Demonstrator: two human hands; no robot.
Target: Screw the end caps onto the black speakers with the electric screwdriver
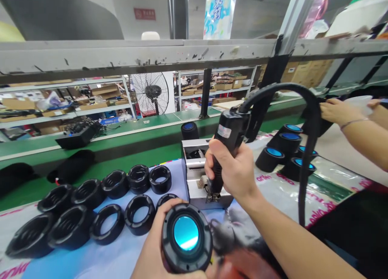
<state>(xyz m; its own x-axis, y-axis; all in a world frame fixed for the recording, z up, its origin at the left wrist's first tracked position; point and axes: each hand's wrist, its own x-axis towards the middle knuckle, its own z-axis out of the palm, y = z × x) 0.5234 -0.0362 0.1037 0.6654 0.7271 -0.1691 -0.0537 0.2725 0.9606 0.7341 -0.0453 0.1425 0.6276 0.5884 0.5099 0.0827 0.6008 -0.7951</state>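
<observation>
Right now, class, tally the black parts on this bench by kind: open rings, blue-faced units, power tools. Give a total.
open black rings: 10
blue-faced units: 7, one held in the left hand
electric screwdriver: 1, in the right hand
Total: 18

Worktop (91,258): ring housings (104,186) in two rows at left; metal fixture (194,178) at centre, held round unit (186,234) before it, power driver (230,137) above it; capped units (274,155) clustered at right. Conveyor (136,143) behind; fan (150,93) beyond conveyor.
</observation>
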